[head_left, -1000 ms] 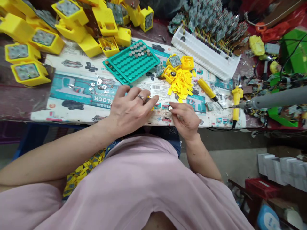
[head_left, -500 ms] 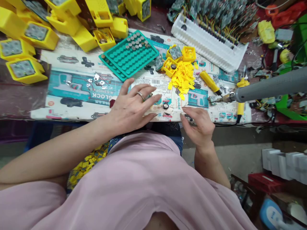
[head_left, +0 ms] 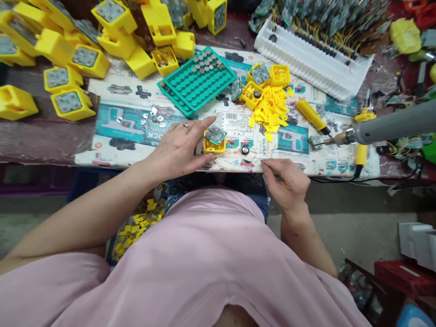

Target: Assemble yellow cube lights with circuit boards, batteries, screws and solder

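A small yellow plastic housing (head_left: 215, 146) with a grey-green circuit board (head_left: 216, 134) tilted on its top sits near the table's front edge. Just left of it is my left hand (head_left: 180, 147), fingers stretched and thumb apart, the thumb tip close to the housing's lower side. Whether it touches is unclear. My right hand (head_left: 288, 179) is at the table edge further right, thumb and index finger pinched together; anything between them is too small to make out. A round dark speaker-like part (head_left: 245, 150) lies between the hands.
A teal tray (head_left: 195, 81) holds silver button cells. Behind the hands lies a heap of yellow pieces (head_left: 270, 111). A soldering iron (head_left: 391, 127) juts in from the right, near a yellow-handled tool (head_left: 311, 116). A white rack (head_left: 313, 59) and yellow housings (head_left: 68, 104) stand further back.
My left hand has moved left off the yellow housing, uncovering it and its board. My right thumb and index fingertip have closed together. The view has shifted slightly left.
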A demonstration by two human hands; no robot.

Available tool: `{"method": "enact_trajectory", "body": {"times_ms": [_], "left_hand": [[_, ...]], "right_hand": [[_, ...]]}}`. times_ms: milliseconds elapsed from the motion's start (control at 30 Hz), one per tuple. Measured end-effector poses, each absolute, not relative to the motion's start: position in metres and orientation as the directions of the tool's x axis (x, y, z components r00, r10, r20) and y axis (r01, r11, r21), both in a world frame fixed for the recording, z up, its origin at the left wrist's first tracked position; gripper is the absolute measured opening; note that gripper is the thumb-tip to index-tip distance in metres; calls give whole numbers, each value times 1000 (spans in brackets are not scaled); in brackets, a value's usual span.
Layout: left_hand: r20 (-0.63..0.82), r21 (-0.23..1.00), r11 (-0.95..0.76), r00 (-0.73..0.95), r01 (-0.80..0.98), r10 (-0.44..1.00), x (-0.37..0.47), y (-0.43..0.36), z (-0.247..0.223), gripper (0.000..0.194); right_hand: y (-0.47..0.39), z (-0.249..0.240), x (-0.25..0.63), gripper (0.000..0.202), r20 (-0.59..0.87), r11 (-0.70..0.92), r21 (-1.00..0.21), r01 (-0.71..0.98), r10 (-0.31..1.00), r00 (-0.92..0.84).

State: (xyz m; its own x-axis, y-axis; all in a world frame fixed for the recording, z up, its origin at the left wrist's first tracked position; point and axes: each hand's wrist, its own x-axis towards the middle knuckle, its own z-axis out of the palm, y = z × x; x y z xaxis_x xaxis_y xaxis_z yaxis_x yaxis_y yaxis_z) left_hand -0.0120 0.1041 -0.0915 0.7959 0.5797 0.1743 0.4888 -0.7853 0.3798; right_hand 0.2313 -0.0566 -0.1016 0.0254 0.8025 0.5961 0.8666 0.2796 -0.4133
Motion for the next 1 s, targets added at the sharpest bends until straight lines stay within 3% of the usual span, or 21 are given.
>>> {"method": "enact_trajectory", "body": {"times_ms": [133,267,400,567,667,767,867,1000], "left_hand": [[198,411,-801,815,435,545,-6,111,-82,62],[108,351,-854,890,384,444,6,122,-69,47],[133,305,-876,894,374,428,12,121,-63,49],[236,350,-894,898,279,372,11,113,-65,58],[252,375,-884,887,279,387,11,112,-67,55],[240,391,-861,867,325,436,11,111,-69,52],[246,393,-854,856,340,454,10,109,-74,51],[279,401,-860,852,315,442,8,108,-80,50]], "right_hand": [[-43,-97,221,14,601,313,-395,864,799,-14],[-39,-96,217,16,614,333,-388,859,789,-28],[-37,-97,214,16,589,310,-472,825,807,33],[-4,-93,208,21,444,208,-551,808,893,73],[28,-91,211,29,327,221,-566,794,945,-30],[53,-87,218,34,211,262,-677,687,964,-161],[64,-81,224,30,104,232,-791,566,963,-249],[67,-78,227,19,76,194,-812,551,970,-229]]}}
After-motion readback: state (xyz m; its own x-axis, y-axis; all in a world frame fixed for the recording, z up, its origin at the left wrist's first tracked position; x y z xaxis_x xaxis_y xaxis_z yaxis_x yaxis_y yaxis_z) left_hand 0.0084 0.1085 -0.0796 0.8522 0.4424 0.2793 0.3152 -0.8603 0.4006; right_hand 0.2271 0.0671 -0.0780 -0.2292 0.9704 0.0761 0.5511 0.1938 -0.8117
